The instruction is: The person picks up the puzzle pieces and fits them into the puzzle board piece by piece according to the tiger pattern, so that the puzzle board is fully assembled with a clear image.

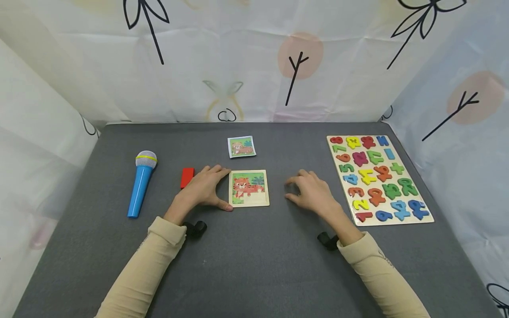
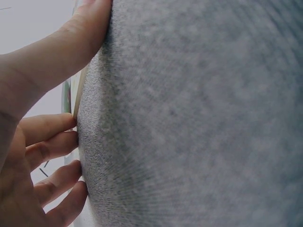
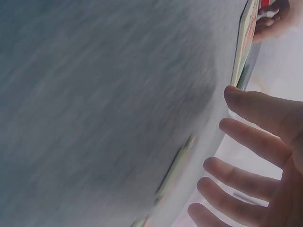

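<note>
A square wooden puzzle (image 1: 248, 188) with a red tiger picture lies flat on the grey table, bare wood showing along its lower right. My left hand (image 1: 204, 185) is at its left side, thumb by the lower corner and index fingertip by the upper one. In the left wrist view the other fingertips rest on the table. To the right of the puzzle, apart from it, my right hand (image 1: 312, 191) hovers low with fingers spread, gripping nothing visible. Above the puzzle lies a small picture card (image 1: 241, 146) with a similar tiger scene.
A red block (image 1: 187, 177) lies behind my left wrist, and a blue toy microphone (image 1: 141, 183) farther left. At the right is a number board (image 1: 379, 179) with coloured pieces. A blurred pale-edged flat thing (image 3: 176, 168) shows in the right wrist view; cannot tell what.
</note>
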`<state>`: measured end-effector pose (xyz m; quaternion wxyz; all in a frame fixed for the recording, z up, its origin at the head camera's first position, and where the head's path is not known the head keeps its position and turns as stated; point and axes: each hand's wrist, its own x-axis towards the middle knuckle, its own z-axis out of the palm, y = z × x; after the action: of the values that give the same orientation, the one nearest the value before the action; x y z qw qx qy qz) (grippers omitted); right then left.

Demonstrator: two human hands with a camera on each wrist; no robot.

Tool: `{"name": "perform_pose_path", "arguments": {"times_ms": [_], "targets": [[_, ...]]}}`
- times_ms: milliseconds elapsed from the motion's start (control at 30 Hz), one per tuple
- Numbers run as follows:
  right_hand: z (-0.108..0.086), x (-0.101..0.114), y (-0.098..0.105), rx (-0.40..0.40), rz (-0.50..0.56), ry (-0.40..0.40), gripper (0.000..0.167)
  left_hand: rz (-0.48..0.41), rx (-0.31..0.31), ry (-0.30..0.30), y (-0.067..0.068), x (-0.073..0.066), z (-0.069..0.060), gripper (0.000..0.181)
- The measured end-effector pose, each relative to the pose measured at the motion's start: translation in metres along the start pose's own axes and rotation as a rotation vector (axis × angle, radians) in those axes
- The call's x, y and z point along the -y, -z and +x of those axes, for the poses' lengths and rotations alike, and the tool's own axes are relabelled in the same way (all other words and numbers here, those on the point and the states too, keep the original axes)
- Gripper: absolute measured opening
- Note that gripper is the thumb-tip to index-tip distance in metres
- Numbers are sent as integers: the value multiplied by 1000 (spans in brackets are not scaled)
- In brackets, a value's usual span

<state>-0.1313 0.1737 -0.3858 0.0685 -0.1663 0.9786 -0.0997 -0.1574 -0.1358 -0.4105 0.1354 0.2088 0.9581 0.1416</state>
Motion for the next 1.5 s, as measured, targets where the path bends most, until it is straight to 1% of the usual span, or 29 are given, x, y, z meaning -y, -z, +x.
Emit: {"name": "perform_pose_path", "arguments": {"times_ms": [233,367,533,700,867,1033,1300,1500], "targets": [[-9,-21,2,22,20,-44,37,3,-7,-8,0,0,0,113],[-13,-29,-1,17,38,-40,36,3,-10,-9,-1,1,0,113],[-16,-35,-2,-10,57,-10,36,0,-13,-12,-1,2,1,113],[-17,-39,0,-6,64,16,39,-3,-11,-11,-2,3,1,113],[-18,-39,3,11,62,22,42,-4,-9,-6,-1,3,1,113],[-17,-41,2,12,81,36,41,-4,-8,-5,-1,3,1,113],[-15,-41,1,38,90,39,36,-5,-7,-4,-1,2,1,112],[-14,-42,2,50,105,59,35,-5,-7,-3,-2,2,1,112]]}}
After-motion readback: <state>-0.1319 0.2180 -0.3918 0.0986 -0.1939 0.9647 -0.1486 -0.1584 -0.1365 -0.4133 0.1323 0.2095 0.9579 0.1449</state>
